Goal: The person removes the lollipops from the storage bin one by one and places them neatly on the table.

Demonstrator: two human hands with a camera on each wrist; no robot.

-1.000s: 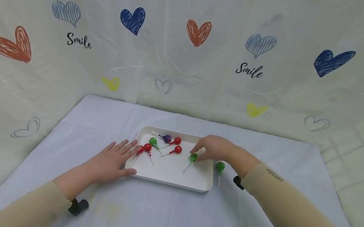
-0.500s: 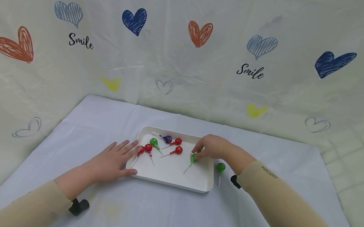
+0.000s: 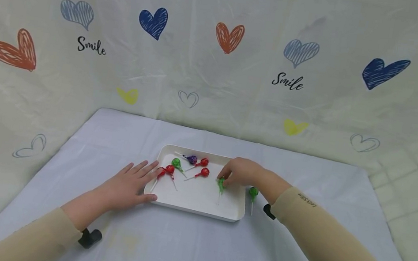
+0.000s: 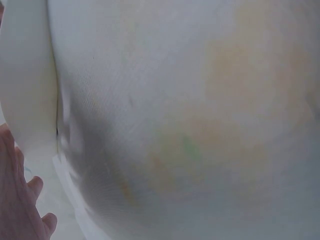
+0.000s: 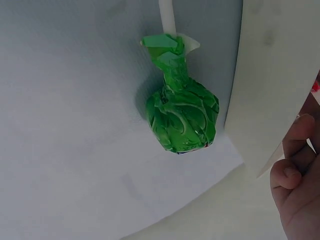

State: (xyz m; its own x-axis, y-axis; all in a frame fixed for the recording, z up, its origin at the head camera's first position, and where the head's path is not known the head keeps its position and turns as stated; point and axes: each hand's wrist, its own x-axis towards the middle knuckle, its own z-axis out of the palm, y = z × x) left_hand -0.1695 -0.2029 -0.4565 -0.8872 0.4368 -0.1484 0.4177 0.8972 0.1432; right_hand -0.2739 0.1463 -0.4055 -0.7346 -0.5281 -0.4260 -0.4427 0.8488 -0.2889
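A white tray (image 3: 191, 201) holds several wrapped lollipops. At its right side my right hand (image 3: 243, 172) pinches a green lollipop (image 3: 221, 185) by its head, the stick pointing toward the near edge. My left hand (image 3: 126, 186) lies flat with spread fingers over the tray's left rim, fingertips by a red lollipop (image 3: 161, 173). In the right wrist view another green lollipop (image 5: 182, 120) lies on the cloth outside the tray wall (image 5: 270, 65), and my right hand (image 5: 300, 185) shows curled fingers. The left wrist view shows part of my left hand (image 4: 20, 200) beside the tray wall (image 4: 27, 75).
Inside the tray, a purple lollipop (image 3: 191, 159), two red ones (image 3: 203, 162) and a green one (image 3: 176, 163) lie toward the back and left, with another red one (image 3: 169, 169) near my left fingers. A white cloth (image 3: 184, 252) covers the table.
The green lollipop under my right fingers has turned, its stick swinging from slanting left to nearly straight toward the near edge. My right forearm has shifted slightly left; my left hand stays put.
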